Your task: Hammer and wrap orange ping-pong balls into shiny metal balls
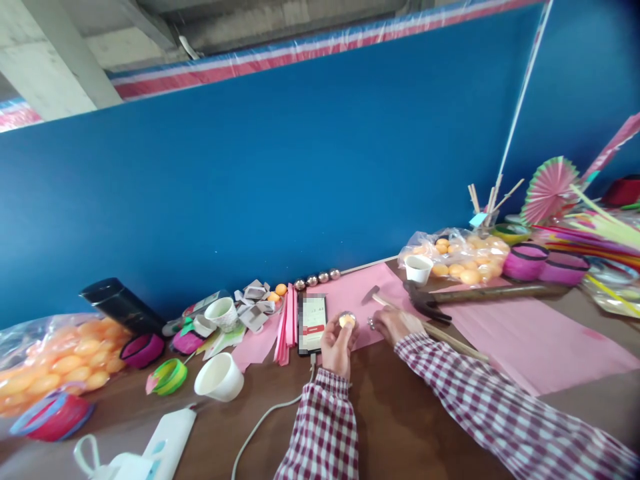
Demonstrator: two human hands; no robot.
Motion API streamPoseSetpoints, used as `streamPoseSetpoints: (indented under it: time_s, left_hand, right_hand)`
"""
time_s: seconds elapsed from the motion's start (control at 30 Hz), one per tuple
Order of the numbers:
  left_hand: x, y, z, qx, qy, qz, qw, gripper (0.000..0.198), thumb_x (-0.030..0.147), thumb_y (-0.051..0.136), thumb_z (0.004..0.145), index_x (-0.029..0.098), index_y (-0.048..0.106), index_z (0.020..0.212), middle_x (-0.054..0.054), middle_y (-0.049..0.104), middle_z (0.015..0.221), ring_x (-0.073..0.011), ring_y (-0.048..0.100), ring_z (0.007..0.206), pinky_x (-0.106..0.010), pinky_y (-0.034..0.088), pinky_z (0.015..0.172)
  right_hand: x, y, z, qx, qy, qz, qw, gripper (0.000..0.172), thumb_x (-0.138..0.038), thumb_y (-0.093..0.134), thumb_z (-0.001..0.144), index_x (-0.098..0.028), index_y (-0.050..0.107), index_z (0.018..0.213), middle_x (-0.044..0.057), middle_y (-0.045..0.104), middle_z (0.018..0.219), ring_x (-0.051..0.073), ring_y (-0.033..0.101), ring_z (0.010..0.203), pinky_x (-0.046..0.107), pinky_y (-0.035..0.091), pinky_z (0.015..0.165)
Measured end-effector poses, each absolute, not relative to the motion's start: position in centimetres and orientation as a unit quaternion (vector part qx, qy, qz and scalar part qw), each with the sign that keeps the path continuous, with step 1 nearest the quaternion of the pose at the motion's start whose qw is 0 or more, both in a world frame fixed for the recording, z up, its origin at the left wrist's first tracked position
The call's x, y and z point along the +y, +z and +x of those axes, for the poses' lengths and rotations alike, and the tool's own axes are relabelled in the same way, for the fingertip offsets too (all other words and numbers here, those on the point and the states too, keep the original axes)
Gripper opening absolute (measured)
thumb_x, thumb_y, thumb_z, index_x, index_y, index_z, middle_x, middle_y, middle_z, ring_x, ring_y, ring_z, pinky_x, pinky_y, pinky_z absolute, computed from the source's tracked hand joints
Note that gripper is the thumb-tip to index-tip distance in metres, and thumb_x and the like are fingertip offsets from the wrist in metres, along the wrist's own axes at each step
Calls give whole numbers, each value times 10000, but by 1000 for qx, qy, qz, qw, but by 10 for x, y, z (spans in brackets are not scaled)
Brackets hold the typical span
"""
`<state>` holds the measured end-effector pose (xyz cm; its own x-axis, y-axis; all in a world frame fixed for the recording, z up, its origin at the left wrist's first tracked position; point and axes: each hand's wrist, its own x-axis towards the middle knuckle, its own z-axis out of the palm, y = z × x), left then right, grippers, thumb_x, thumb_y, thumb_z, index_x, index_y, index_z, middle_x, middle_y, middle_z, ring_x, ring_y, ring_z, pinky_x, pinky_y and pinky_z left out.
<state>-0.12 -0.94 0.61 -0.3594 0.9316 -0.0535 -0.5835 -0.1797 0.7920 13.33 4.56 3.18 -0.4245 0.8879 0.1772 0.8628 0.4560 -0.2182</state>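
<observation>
My left hand [336, 345] is raised a little over the brown table [400, 413], fingers closed round a small orange ball [347, 321] wrapped in something shiny. My right hand [395, 323] rests on the pink paper [520, 333] just to the right, fingertips pinched on a tiny silvery piece [371, 323] that I cannot make out. Both sleeves are red-and-white check. A phone [313, 323] with its cable lies just left of my left hand. A small hammer [425, 320] with a wooden handle lies under my right wrist.
A large claw hammer [480, 295] lies behind. Bags of orange balls sit at the far left [55, 363] and back right [460, 257]. White paper cups [220, 377], pink and green rings, a glue gun [160, 447], silver balls [317, 279] and paper fans [550, 190] crowd the table.
</observation>
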Motion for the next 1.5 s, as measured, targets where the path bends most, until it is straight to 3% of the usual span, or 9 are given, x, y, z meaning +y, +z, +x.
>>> streamPoseSetpoints:
  time_s: [0.3,0.57,0.7,0.9,1.23,1.5]
  left_hand:
    - [-10,4,-2,372,731,233,523,382,200,671,652,177,554,1015,-44,623,909,-143,614,797,-352,465,818]
    - [-10,5,-1,387,725,229,522,370,204,650,675,175,555,1031,-47,631,906,-137,614,785,-314,479,769]
    - [-9,3,-1,394,719,231,523,372,201,650,679,173,550,1036,-47,627,931,-136,614,801,-290,481,753]
    - [-9,2,-2,398,719,224,524,392,204,649,679,173,544,1056,-51,627,926,-131,610,794,-278,479,743]
    - [-9,-7,-3,433,696,276,502,354,254,613,716,172,553,1055,-81,607,982,-157,596,846,-312,472,782]
    - [-10,-11,-6,458,679,283,499,368,266,620,708,208,554,1066,-70,608,1027,-160,593,881,-317,454,820]
  right_hand:
    - [52,11,142,-871,18,-457,180,261,-295,370,856,-201,611,823,70,581,829,165,545,813,239,378,653]
    - [58,2,143,-865,31,-445,232,141,-189,422,788,-184,562,776,57,590,775,161,538,733,246,374,648]
    - [63,-5,144,-844,87,-444,287,113,-129,467,714,-196,546,759,22,587,750,135,533,649,230,370,583]
    - [63,-1,144,-796,230,-411,381,82,-203,494,753,-191,572,776,21,615,740,131,551,622,244,426,602]
    - [58,1,139,-789,290,-359,406,177,-268,449,822,-202,606,872,45,639,844,167,588,776,296,458,714]
    - [58,3,134,-734,375,-394,406,126,-283,489,791,-180,561,792,27,611,718,144,569,651,261,468,606]
